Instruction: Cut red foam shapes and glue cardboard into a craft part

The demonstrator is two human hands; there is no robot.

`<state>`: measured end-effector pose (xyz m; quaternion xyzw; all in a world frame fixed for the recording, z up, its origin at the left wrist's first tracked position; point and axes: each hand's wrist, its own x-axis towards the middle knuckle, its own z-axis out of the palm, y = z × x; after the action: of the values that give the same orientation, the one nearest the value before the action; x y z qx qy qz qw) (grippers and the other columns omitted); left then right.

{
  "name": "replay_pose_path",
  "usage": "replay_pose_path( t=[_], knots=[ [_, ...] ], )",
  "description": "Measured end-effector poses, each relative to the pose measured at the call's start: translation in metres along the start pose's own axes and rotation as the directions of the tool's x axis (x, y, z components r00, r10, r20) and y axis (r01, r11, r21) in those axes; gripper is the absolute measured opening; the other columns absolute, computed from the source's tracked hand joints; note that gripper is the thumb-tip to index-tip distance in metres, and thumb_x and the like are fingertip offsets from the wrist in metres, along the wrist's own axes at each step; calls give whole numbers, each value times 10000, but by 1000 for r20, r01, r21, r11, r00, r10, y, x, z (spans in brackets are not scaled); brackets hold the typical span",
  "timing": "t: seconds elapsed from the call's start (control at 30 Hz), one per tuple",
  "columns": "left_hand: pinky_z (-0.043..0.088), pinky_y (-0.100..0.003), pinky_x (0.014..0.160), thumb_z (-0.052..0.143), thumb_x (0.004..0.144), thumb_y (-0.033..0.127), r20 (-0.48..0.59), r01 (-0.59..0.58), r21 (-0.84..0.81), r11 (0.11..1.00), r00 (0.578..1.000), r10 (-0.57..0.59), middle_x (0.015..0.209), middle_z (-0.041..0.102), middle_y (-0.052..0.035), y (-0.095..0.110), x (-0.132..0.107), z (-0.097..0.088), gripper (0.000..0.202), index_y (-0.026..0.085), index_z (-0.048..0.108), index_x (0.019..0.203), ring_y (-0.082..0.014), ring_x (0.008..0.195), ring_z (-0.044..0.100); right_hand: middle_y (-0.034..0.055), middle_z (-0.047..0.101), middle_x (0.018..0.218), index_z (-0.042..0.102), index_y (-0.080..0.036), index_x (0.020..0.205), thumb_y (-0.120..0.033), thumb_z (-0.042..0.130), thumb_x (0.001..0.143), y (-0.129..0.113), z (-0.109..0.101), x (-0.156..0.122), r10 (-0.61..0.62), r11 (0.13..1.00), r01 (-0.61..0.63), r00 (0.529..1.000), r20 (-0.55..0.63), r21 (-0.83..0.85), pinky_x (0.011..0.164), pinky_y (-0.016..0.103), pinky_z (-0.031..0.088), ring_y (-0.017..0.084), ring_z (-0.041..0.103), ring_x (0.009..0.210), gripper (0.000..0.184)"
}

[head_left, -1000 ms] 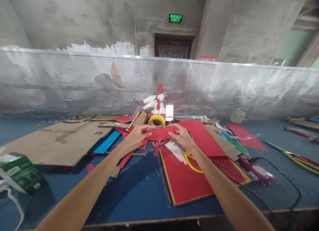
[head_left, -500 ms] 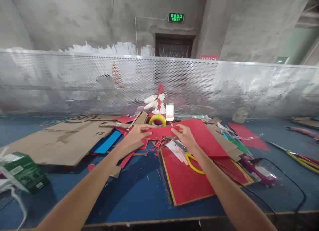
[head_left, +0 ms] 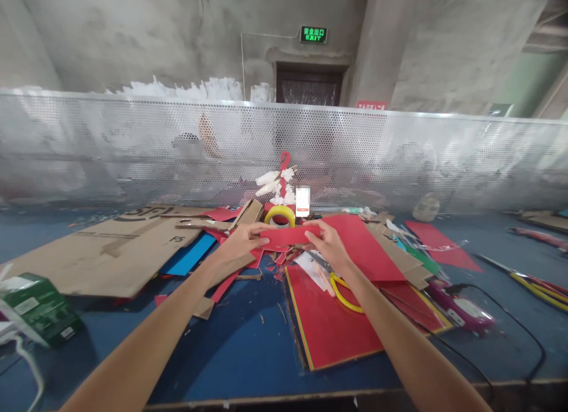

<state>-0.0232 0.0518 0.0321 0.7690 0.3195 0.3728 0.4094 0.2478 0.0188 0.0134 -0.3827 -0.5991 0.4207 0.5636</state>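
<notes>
Between both hands a strip of red paper [head_left: 286, 238] is held level above the littered middle of the table. My left hand [head_left: 248, 237] pinches its left end between thumb and fingers. At the right end, my right hand [head_left: 327, 241] grips it the same way. Just behind the strip stands a roll of yellow tape [head_left: 281, 212], its lower part hidden. Below my right hand lie yellow-handled scissors [head_left: 344, 296], partly covered by the forearm, on red sheets [head_left: 328, 329].
Flattened cardboard [head_left: 97, 246] covers the left, with a green box [head_left: 39, 308] nearer. At the right are a purple corded device [head_left: 464, 305] and another pair of scissors [head_left: 528, 279]. A red hook-shaped piece with white tufts [head_left: 284, 184] stands before the perforated metal screen [head_left: 377, 157].
The red strip looks slightly bent now, with its middle a little lower. Both hands keep their hold in nearly the same place.
</notes>
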Motion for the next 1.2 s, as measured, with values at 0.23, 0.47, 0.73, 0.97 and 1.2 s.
replay_pose_path(
  t=[0.23, 0.47, 0.73, 0.97, 1.2],
  knots=[
    [581, -366, 871, 754, 818, 423, -25, 2, 72, 997, 1000, 0, 1151, 769, -102, -4, 1, 0, 478, 181, 691, 1226, -252, 1045, 719, -3, 720, 783, 627, -223, 1015, -436, 748, 760, 5, -1, 3, 20, 999, -20, 1000, -9, 42, 738, 373, 643, 201, 739, 694, 354],
    [573, -365, 887, 752, 820, 430, -33, 1, 118, 993, 999, 3, 1149, 769, -102, -2, 0, 0, 462, 172, 696, 1199, -256, 1044, 720, -5, 699, 802, 631, -226, 1024, -394, 726, 774, 2, 0, 2, 10, 999, -10, 1000, -2, 38, 728, 367, 648, 196, 739, 691, 316],
    [560, -414, 924, 763, 818, 359, 12, 8, 51, 999, 1000, -9, 1200, 751, -105, 6, 0, 4, 512, 200, 635, 1287, -240, 1007, 731, 46, 669, 1070, 663, -199, 995, -402, 707, 805, 13, -1, 5, -57, 998, 57, 997, -60, -10, 709, 348, 660, 163, 725, 726, 281],
    [549, -435, 960, 801, 798, 229, 138, 13, -190, 982, 990, 14, 1217, 737, -154, 2, -2, -3, 708, 202, 501, 1438, -268, 1098, 717, 49, 683, 1034, 649, -214, 1048, -410, 700, 837, 12, -7, 5, -50, 998, 47, 996, -79, -42, 728, 344, 648, 224, 754, 841, 292],
    [547, -418, 980, 784, 836, 271, 160, 33, -232, 972, 987, 5, 1227, 732, -145, 4, -6, -7, 663, 224, 525, 1444, -270, 1127, 702, 64, 666, 1109, 657, -207, 1030, -445, 720, 830, 6, -6, 3, -88, 996, 86, 994, -69, -27, 709, 340, 652, 212, 740, 822, 317]
  ],
)
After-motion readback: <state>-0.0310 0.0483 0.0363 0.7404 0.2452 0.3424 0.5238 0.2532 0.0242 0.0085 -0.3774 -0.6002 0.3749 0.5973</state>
